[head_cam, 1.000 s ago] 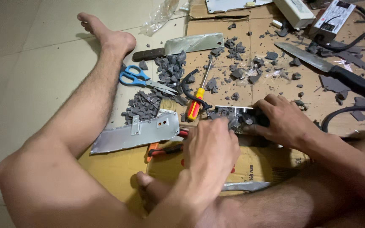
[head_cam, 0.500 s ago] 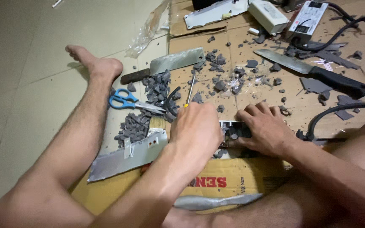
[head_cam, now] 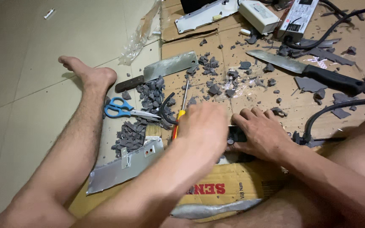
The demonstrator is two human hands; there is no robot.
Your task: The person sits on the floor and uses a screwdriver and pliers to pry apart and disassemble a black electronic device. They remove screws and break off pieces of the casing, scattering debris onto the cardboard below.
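Note:
My right hand (head_cam: pixel 262 134) presses down on a small black device (head_cam: pixel 236 135) lying on the cardboard (head_cam: pixel 233 185) between my legs. My left hand (head_cam: pixel 203 126) is blurred and sits right against the device's left side, covering part of it. I cannot tell whether it holds anything. A screwdriver (head_cam: pixel 182 107) with a red and yellow handle lies just left of that hand. Grey broken fragments (head_cam: pixel 148 95) are piled beside it.
A cleaver (head_cam: pixel 170 69), blue-handled scissors (head_cam: pixel 123 110) and a bent metal plate (head_cam: pixel 125 166) lie to the left. A black-handled knife (head_cam: pixel 309 69), a black cable (head_cam: pixel 334 109), a white box (head_cam: pixel 258 14) and a metal power unit (head_cam: pixel 298 17) lie at right and back. My left leg (head_cam: pixel 81 126) stretches over the tiled floor.
The view has tilted, so more of the far cardboard shows. My left hand has shifted slightly up along the device and is blurred. My right hand stays on the device.

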